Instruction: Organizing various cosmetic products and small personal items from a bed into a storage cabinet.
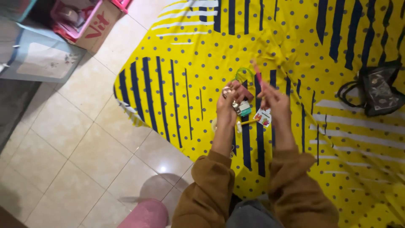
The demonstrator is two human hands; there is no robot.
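Your two hands are raised side by side at the centre of the frame, above a yellow cloth [202, 50] with dark blue stripes and dots that covers the upper right and middle of the picture. Your left hand [228, 105] has its fingers curled shut around a small cluster of things: a silvery metal piece at the top by the thumb, and a small teal object [244, 109] sticking out on the side that faces the other hand. Your right hand [274, 103] is just beside it, fingers pinched together on a thin pink stick [256, 69] that points up and slightly left from the fingertips; motion blur hides its exact shape. A small white card with coloured print [264, 117] hangs below this hand, and a thin yellow stick [249, 122] runs between the two wrists just under the teal object. A green loop [244, 74] lies on the cloth just behind your hands.

Both forearms wear brown sleeves [206, 190] that enter from the bottom centre. A dark bag with handles [377, 90] rests on the cloth at the right edge, well apart from your hands. The tiled floor [84, 143] fills the left side, with a cardboard box [95, 25] in the upper left and a pink rounded thing [145, 215] at the bottom edge.
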